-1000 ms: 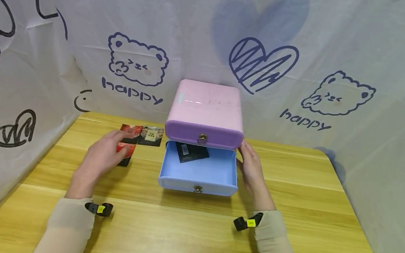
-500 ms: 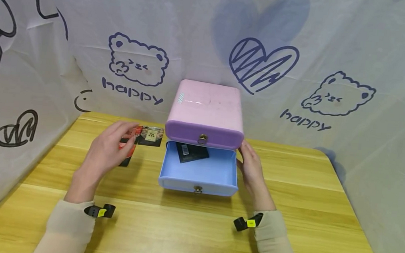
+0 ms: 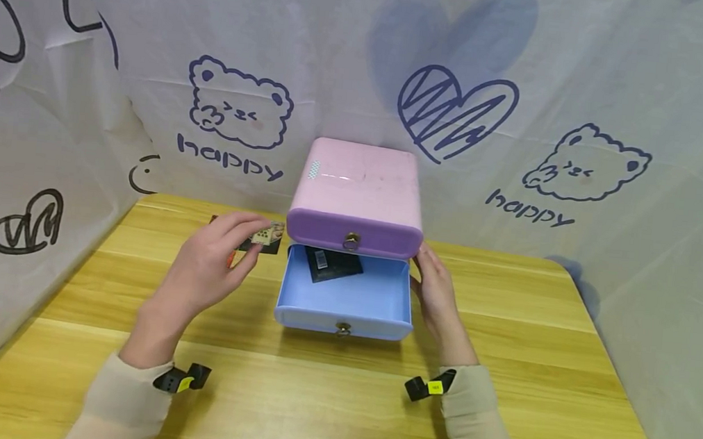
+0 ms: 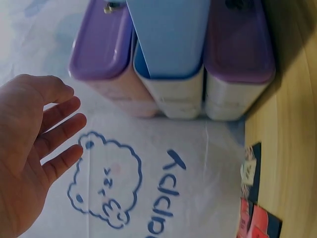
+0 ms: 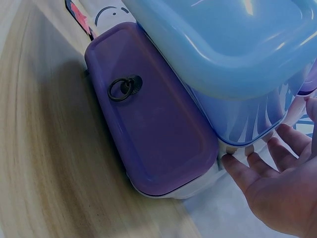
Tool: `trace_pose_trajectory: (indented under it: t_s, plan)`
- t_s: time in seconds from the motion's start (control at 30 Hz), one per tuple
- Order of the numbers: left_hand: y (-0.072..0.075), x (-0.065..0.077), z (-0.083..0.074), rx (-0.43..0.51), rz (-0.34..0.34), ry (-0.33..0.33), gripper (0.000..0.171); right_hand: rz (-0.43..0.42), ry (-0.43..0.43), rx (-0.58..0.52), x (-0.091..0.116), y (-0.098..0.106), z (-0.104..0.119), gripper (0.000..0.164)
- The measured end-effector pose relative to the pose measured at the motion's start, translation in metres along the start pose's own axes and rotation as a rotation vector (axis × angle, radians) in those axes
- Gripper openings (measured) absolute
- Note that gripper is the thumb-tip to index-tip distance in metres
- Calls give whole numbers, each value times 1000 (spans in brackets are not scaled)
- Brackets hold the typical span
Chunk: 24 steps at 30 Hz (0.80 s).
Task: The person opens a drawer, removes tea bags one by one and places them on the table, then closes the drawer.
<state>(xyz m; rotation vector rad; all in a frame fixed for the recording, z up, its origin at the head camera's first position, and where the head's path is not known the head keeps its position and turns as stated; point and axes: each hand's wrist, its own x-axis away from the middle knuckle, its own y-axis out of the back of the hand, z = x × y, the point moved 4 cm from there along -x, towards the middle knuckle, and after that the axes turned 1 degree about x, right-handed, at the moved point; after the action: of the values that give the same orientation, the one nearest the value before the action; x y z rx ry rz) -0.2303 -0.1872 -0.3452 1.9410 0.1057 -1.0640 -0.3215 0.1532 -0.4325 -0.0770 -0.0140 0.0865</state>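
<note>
My left hand [image 3: 213,260] is above the flat printed packets at the left, fingers loosely bent. Between its thumb and fingers in the head view lies a dark packet with a pale label [image 3: 270,237]; the left wrist view shows nothing held. Red packets [image 4: 257,223] lie beside it, mostly hidden from the head view by this hand. My right hand [image 3: 436,286] touches the right side of a small drawer cabinet [image 3: 364,179], its fingers fairly straight along the wall. The blue middle drawer [image 3: 344,299] is pulled out and contains a black packet with a barcode [image 3: 335,265].
Purple drawers above [image 3: 325,230] and below [image 5: 153,129] the blue one are closed, each with a ring pull. The cabinet stands toward the back of the wooden table [image 3: 285,409], close to a white cloth [image 3: 353,52] with drawn bears and hearts.
My left hand has moved to the right, from over the red packets to over the pale-labelled one. The right hand, cabinet and drawer stay as they were.
</note>
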Motion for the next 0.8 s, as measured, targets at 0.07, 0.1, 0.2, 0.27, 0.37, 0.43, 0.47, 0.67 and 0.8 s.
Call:
trace_pose_trajectory:
  t_s: [0.07, 0.1, 0.2, 0.27, 0.37, 0.43, 0.47, 0.67, 0.8]
  plan:
    - [-2, -2, -7, 6, 7, -29, 41, 0, 0, 1, 0, 0, 0, 54]
    - [-4, -4, -10, 9, 12, -42, 40, 0, 1, -2, 0, 0, 1, 54]
    - [-10, -6, -19, 13, 40, -74, 40, -2, 2, -1, 0, -1, 1, 54]
    - [-15, -7, -23, 18, 65, -91, 40, -4, 1, 1, 0, -1, 1, 54]
    - [-24, -7, -27, 20, 103, -114, 39, -4, 1, 1, 1, -1, 1, 54]
    - [-31, -6, -30, 23, 125, -135, 39, -1, 4, -5, 1, -1, 0, 54]
    - [-34, -7, -31, 20, 136, -147, 38, 0, 5, -10, 1, -2, 0, 54]
    - [-47, -12, -40, 51, 225, -217, 34, 2, 15, -17, 1, -1, 0, 55]
    - [-53, -16, -43, 52, 318, -201, 32, 3, 20, -8, 0, -1, 0, 56]
